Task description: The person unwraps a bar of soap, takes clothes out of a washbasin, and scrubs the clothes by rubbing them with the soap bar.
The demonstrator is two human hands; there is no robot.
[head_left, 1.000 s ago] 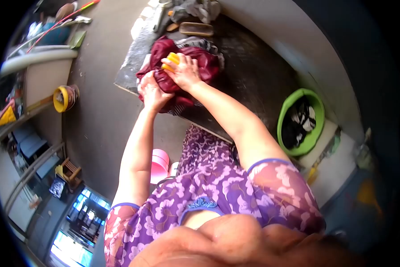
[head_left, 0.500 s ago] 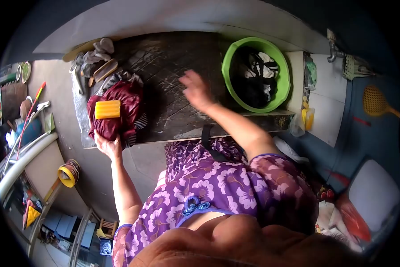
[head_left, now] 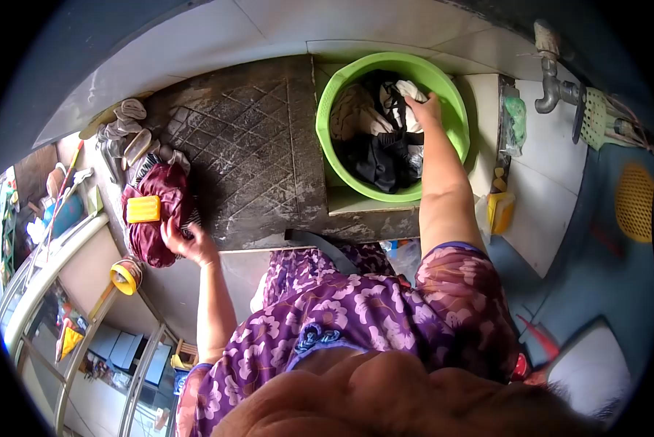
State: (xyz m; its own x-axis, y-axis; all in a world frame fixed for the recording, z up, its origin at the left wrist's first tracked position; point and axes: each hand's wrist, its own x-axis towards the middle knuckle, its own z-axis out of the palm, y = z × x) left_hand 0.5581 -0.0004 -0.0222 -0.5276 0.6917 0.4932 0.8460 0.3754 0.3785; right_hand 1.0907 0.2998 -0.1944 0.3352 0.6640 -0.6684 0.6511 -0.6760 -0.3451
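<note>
A dark red cloth [head_left: 165,191] lies bunched at the left end of the dark stone slab [head_left: 247,146], and a yellow bar [head_left: 143,209] rests on it. Beside the cloth's right edge is my left hand [head_left: 190,244], its fingers apart. My right hand [head_left: 424,113] reaches into the green basin [head_left: 329,156] at its upper right, its fingers on a white cloth [head_left: 408,90]. Black and brown clothes [head_left: 382,162] fill the rest of the basin.
A brush [head_left: 137,147] and grey cloths [head_left: 130,111] sit at the slab's far left. A metal tap [head_left: 551,91] juts from the wall at the upper right. A yellow bucket [head_left: 125,277] stands on the floor at the left.
My right hand has left the yellow bar and moved right into the green basin. My left hand has opened beside the red cloth. The view has turned toward the basin.
</note>
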